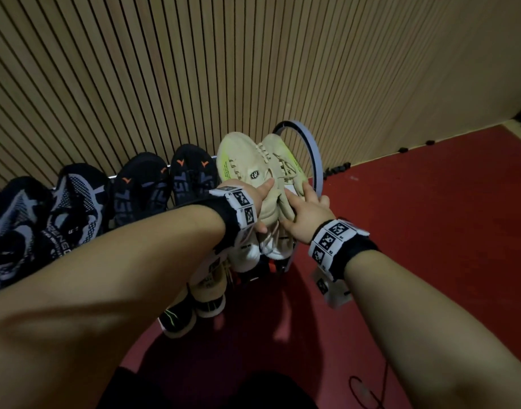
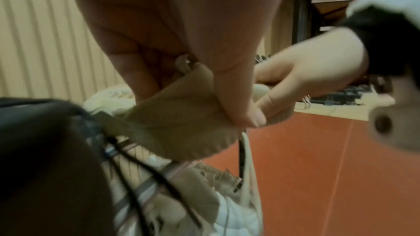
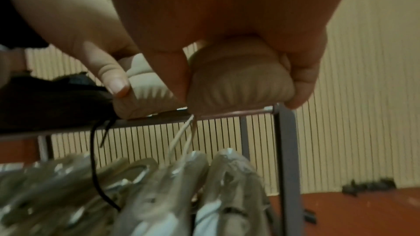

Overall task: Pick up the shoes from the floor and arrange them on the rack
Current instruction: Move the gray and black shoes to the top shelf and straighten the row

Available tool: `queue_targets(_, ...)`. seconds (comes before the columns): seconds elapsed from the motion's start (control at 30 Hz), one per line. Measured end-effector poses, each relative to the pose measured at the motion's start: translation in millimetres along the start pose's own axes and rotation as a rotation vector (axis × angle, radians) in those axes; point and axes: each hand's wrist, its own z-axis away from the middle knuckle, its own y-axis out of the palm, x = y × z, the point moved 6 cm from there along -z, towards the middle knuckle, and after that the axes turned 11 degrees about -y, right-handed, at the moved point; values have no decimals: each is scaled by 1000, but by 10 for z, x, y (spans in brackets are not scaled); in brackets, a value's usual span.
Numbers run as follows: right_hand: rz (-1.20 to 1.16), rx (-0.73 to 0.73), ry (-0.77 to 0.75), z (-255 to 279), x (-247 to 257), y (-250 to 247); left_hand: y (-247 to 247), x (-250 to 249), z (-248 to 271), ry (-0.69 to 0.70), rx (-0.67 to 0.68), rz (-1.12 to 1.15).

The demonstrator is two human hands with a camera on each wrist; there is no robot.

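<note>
Placement step. The left hand (image 1: 255, 202) and right hand (image 1: 305, 215) each pinch the heel of one beige shoe (image 1: 241, 169), both resting on the rack's top bar (image 3: 159, 116) beneath the hands. Next, judged: release, then fetch remaining shoes.

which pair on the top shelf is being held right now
The beige pair at the rack's right end: the left hand and right hand each grip one heel. The black pairs beside it stand untouched.
</note>
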Motion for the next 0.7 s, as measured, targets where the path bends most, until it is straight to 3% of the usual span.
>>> queue_targets(0.1, 89, 53, 21, -40, 2, -63, -40, -54, -27, -9, -2, -48)
queue_targets(0.2, 245, 102, -4, -50, 90, -137, -81, 5, -79, -15, -131, 100)
queue_targets(0.27, 302, 105, -41, -34, 122, -166, -91, 61, -103, -48, -179, 80)
queue_targets(0.47, 237, -104, -179, 81, 66, -99, 71, 168, -190, -105, 61, 166)
queue_targets(0.6, 144, -231, -243, 130, 7, -13, 71, 147, -85, -84, 100, 213)
queue_targets(0.7, 60, -253, -187, 109, -41, -64, 52, 110, -30, -67, 112, 265)
